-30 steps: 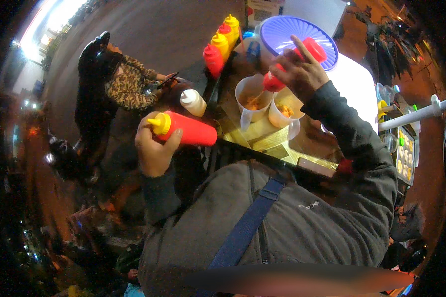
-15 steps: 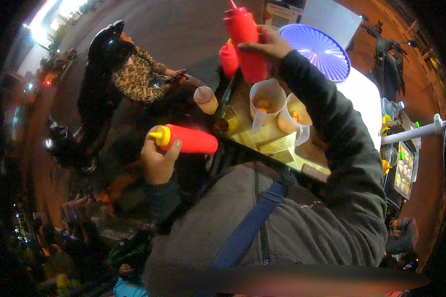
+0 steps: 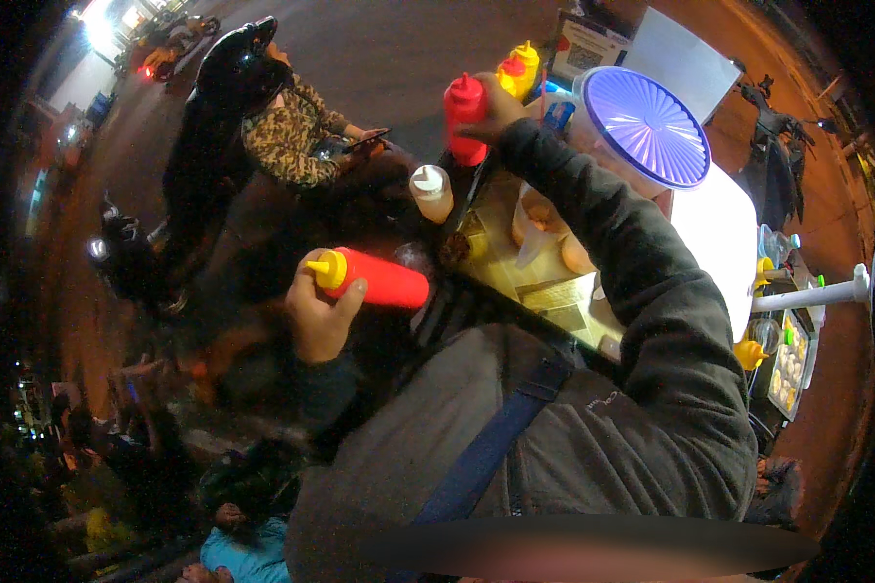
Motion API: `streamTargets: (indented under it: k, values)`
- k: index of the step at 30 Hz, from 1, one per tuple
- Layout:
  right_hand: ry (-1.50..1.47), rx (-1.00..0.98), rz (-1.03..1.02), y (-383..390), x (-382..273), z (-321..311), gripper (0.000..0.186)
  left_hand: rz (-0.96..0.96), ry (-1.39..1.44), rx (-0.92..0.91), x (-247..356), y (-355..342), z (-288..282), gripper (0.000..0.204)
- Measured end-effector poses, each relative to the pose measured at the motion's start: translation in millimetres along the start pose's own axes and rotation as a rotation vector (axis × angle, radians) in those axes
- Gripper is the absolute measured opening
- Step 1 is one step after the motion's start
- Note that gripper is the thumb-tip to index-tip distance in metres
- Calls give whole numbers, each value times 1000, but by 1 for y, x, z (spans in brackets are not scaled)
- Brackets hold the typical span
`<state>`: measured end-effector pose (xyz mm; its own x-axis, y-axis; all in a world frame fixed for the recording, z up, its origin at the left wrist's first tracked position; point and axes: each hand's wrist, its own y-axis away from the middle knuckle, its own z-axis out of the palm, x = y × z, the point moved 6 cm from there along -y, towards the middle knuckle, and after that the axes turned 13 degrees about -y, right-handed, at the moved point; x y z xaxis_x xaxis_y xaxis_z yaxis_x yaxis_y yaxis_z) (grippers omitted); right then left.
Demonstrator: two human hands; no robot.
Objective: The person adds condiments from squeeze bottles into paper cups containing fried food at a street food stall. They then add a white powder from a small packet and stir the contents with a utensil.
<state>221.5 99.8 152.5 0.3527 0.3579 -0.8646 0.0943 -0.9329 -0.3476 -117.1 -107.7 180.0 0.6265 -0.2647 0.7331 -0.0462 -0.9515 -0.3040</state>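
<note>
My left hand is closed around a red squeeze bottle with a yellow nozzle cap, tipped on its side with the nozzle pointing left. At the far edge of the stand, my right hand has its fingers and thumb around an upright red squeeze bottle with a red cap. Just behind it are yellow squeeze bottles, partly hidden. A translucent bottle with pale contents stands nearer. Under my right forearm, a clear pitcher is partly covered by the sleeve.
A large tub with a ribbed purple lid stands right of my right arm, beside a white board. A food tray lies farther right. At left, a person in a camouflage jacket sits on a motorcycle, holding a phone.
My right hand has come down from its raised place, and the red bottle at it looks smaller, in line with the other bottles. The left hand keeps its bottle tipped. The whole view has shifted slightly.
</note>
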Motion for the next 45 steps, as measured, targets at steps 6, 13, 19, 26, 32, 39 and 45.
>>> streamTargets:
  k: [6, 13, 19, 26, 32, 39, 45]
  values:
    - [429, -59, 29, 15, -20, 10, 74, 10, 27, -9, 15, -5, 1, 52]
    - [751, 16, -213, 34, -71, 5, 67, 132, 85, -20, 47, -25, 19, 51]
    - [-177, -468, -358, 92, -158, -4, 71, 153, 467, -105, 88, -48, 46, 58]
    - [103, -285, -202, 140, -173, -43, 80, 176, 847, -316, 117, -61, 100, 63]
    - [1260, -101, -337, 159, -137, -121, 42, 293, -166, 41, 42, -86, 116, 83]
    - [1444, -160, -504, 177, -107, -117, 36, 127, -62, -86, -32, -82, 167, 84]
    - [1459, -216, -404, 179, -103, -115, 55, 179, -12, -70, -31, -80, 181, 74]
